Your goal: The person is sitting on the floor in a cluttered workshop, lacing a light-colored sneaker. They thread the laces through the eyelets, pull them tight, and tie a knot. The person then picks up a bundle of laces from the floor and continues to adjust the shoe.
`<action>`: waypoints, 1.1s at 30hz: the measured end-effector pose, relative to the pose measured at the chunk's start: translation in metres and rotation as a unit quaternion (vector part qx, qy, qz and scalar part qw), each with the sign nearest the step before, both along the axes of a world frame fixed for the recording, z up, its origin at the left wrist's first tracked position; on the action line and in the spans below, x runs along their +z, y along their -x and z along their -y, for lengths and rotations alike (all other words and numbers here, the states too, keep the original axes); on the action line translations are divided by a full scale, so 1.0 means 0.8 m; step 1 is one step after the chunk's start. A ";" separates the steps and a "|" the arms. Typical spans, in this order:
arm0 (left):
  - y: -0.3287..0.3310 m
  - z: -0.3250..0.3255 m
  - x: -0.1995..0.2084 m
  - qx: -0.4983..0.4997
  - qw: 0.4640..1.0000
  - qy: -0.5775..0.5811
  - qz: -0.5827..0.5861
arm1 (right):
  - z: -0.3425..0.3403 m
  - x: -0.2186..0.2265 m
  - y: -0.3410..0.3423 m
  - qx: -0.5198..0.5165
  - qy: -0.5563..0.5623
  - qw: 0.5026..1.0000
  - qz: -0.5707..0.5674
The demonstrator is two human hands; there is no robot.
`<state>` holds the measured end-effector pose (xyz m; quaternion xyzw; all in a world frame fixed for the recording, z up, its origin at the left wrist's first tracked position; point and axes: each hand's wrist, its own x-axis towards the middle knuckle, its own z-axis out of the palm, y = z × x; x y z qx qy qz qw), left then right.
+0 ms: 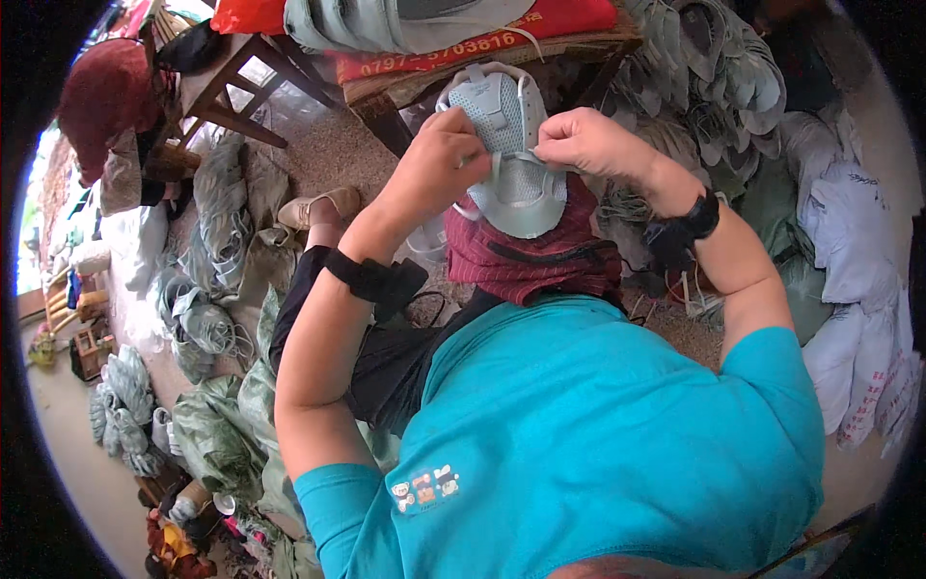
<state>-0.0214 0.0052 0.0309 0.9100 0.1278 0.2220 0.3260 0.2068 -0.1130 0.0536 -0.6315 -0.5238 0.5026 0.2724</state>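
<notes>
A pale grey-green shoe upper [526,214] with a mesh toe and tongue lies over the dark red cloth [473,256] on my lap, its toe toward me. Over the base of the tongue, a light shoelace [514,155] runs between my two hands. On the upper's left side, my left hand [446,159] is closed, its fingertips partly hidden, with the lace coming from them. My right hand [590,143] pinches the lace between thumb and forefinger at the right edge of the opening. Each wrist wears a black band.
Beyond the upper stands a wooden bench [371,101] bearing a red printed sheet [588,21] and more pale uppers [424,24]. Bundled uppers [709,58] hang at the far right. White sacks [854,241] lie at the right, with uppers and green sacks [217,434] across the left floor. A wooden stool [227,92] stands far left.
</notes>
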 end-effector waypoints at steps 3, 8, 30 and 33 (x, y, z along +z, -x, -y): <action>-0.005 0.004 -0.009 0.059 0.997 0.041 0.028 | -0.010 0.012 0.005 0.026 -0.006 0.998 0.058; -0.032 0.040 -0.019 0.235 0.966 0.051 0.096 | -0.008 0.024 0.025 0.128 -0.248 0.868 0.411; -0.066 0.023 0.029 0.147 0.979 -0.035 0.136 | -0.067 0.053 -0.030 0.381 -0.175 0.850 0.319; -0.059 0.024 0.010 0.144 0.979 -0.093 0.114 | -0.039 0.032 -0.026 0.315 -0.282 0.828 0.367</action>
